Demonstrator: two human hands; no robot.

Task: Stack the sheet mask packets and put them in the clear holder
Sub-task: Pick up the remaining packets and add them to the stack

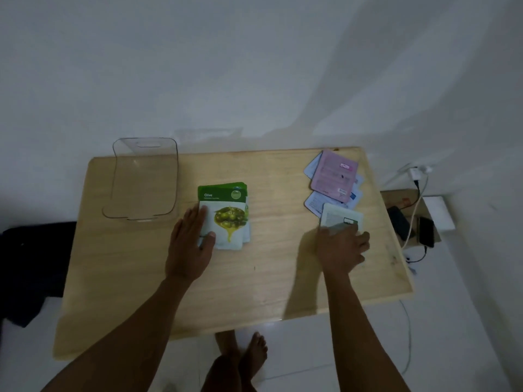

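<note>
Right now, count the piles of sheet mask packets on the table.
2. The olive stack lies mid-table under the left hand; a loose spread sits at the far right, the right hand on its nearest packet. Lower packets are partly hidden.

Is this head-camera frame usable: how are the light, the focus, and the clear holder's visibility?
Head view: dim, greyish light, soft throughout; the right hand casts a shadow leftward on the table; wide-angle bowing at the table edges; the clear holder shows only by its rim; the Olive packet print is readable.

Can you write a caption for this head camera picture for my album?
Left hand steadies the green olive packet stack while right hand takes a white packet beside the clear plastic holder.
</note>
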